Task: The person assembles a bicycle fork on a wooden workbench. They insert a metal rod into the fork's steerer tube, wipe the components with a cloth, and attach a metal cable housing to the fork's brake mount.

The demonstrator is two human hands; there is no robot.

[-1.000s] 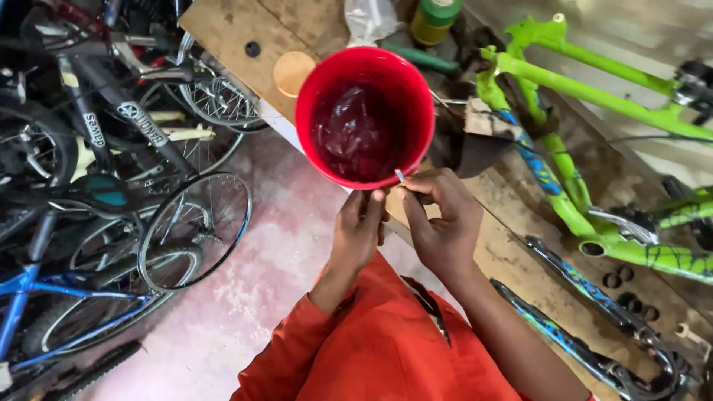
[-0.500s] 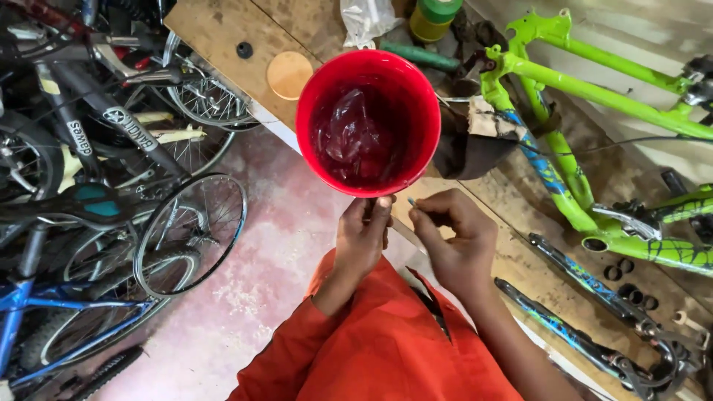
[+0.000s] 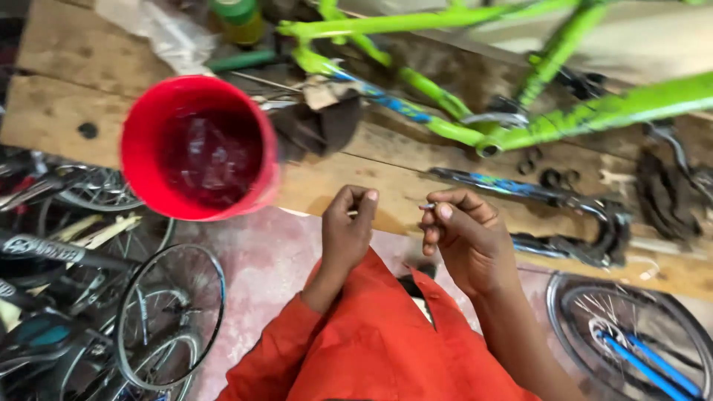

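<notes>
I see my two hands meeting just near of the workbench edge (image 3: 386, 186). My right hand (image 3: 468, 241) is curled, thumb and forefinger pinching a small pale, thin metal piece (image 3: 426, 206) whose tip pokes out toward the left; it is too small to say exactly what part it is. My left hand (image 3: 347, 232) is a loose fist, its fingertips closed on something equally slight, perhaps the other end of the same piece, though I cannot tell. The two hands are close but not touching.

The red bucket (image 3: 194, 147) sits to the left, overhanging the bench edge, with crumpled clear plastic inside. The green bicycle frame (image 3: 475, 134) lies across the far side of the bench, and a dark blue-marked frame part (image 3: 520, 189) just right of my right hand.

To do this well, I judge I should keep both pinches firm and work over the bench or the orange garment (image 3: 379, 349), since a piece dropped among the wheels (image 3: 171, 319) at near left would be hard to find.
</notes>
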